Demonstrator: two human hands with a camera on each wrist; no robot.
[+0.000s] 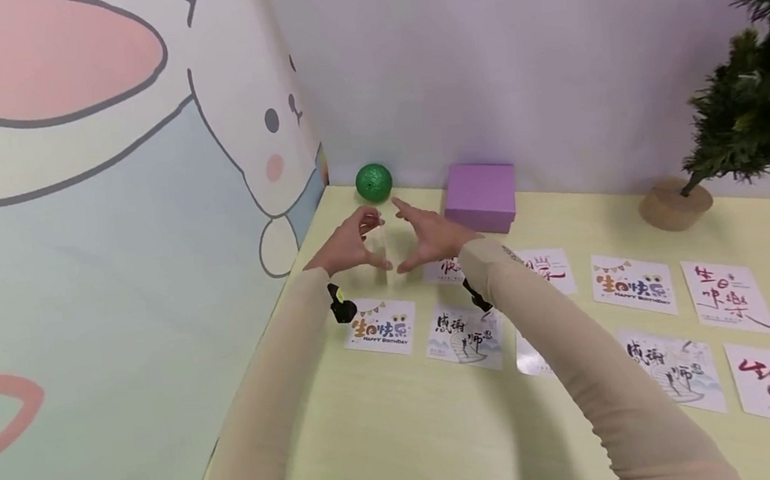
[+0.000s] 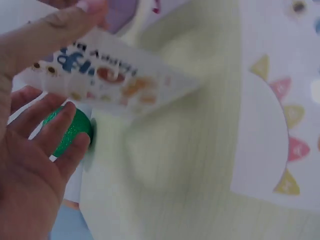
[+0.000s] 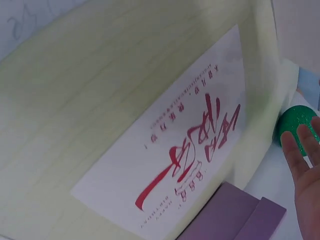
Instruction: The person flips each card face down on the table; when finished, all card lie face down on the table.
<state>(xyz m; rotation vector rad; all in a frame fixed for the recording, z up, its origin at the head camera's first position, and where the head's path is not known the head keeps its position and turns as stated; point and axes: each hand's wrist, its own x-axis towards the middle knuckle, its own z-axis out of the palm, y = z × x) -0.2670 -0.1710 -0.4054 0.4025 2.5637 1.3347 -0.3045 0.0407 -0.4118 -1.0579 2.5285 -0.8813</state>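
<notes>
Left hand (image 1: pixel 351 245) is seen in the head view curved about a card (image 1: pixel 385 241), which stands edge-on at its thumb and fingertips; whether it is gripped cannot be told. Right hand (image 1: pixel 433 236), relaxed and holding nothing, is set farther from it, across a gap. In the left wrist view, its printed face is turned toward the left palm, its long axis apparently pointing away from the spread fingers. In the right wrist view, a green ball (image 3: pixel 296 115) is seen beyond the right fingers.
</notes>
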